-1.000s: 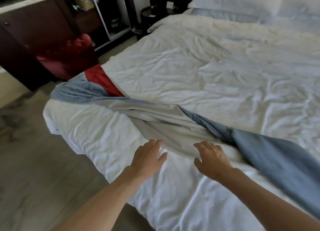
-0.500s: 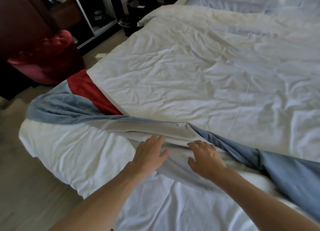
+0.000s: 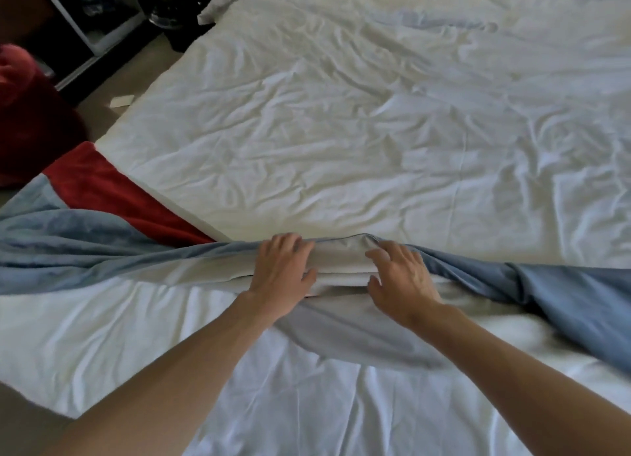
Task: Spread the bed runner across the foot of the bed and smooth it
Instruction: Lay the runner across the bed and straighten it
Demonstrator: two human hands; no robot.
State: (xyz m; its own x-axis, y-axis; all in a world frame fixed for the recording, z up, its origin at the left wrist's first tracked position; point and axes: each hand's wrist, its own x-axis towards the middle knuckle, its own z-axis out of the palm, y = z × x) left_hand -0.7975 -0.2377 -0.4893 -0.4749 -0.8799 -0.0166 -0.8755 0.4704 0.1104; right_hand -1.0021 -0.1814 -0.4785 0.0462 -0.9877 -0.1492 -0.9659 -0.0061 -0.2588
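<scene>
The bed runner (image 3: pixel 341 336), blue-grey with a red end (image 3: pixel 112 196) at the left, lies twisted and folded in a band across the foot of the white bed (image 3: pixel 341 131). Its right part (image 3: pixel 573 295) is bunched in darker blue folds. My left hand (image 3: pixel 281 271) grips the folded middle of the runner, fingers curled over its far edge and thumb at the layered near edge. A short way to the right, my right hand (image 3: pixel 401 278) holds the same fold with arched fingers and the thumb at the layers. The fabric bulges up between my hands.
The white duvet is wrinkled all over and hangs over the near edge (image 3: pixel 102 353). A dark red seat (image 3: pixel 30 124) stands on the floor at the left, beside dark furniture (image 3: pixel 85 22) at the top left. A pale scrap (image 3: pixel 121 100) lies on the floor.
Both hands moved forward from the near side of the runner onto its folded middle and closed on it. The camera came closer and looks lower over the bed.
</scene>
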